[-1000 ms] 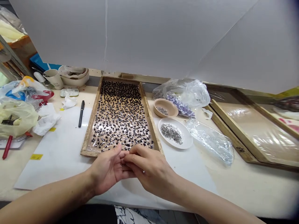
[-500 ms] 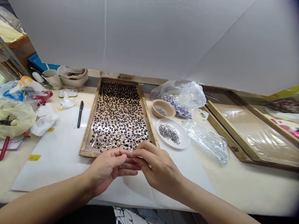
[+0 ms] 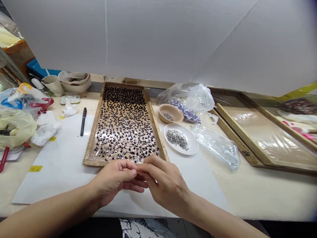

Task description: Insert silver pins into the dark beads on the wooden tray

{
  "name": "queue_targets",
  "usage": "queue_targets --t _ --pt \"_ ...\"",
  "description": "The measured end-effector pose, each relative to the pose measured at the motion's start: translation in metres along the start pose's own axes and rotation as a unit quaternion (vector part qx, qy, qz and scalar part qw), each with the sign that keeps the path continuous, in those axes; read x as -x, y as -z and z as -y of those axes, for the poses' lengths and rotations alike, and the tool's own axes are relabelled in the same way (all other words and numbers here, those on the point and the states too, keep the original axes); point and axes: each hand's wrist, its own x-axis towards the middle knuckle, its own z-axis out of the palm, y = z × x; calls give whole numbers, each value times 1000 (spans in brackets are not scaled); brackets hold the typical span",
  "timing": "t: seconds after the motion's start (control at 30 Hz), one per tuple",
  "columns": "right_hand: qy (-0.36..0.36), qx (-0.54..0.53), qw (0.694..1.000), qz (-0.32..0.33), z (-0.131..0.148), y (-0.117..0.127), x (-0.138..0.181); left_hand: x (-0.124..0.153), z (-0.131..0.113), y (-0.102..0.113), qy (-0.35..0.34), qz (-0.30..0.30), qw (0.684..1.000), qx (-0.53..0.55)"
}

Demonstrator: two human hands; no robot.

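My left hand and my right hand meet at the fingertips, just before the near edge of a wooden-framed tray. Thumb and index finger of each are pinched together; whatever small thing lies between them is too small or hidden to name. Many little black beaded pieces cover the film inside the tray, packed densely at its far end. To the right, a white plate bears a heap of small silvery metal pieces. Behind it stands a beige bowl with more of them.
A black pen lies left of the tray on white sheets. Crumpled tissue and plastic bags sit farther left. Clear bags lie right of the plate, beside more wooden frames. A white panel hangs across the back.
My left thumb has closed toward the index finger, and the hands' fingertips have come closer together. The camera view has shifted slightly; the tray and dishes stay put.
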Motion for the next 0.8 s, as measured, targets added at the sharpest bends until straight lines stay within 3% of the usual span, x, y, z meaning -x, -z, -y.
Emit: queue_targets --t 0.57,0.8 --pt "-91 -117 989 26 4 3 7 -1 5 0 13 -10 1000 -6" --pt "-52 -130 990 -5 4 2 11 -3 10 2 31 -18 998 -54"
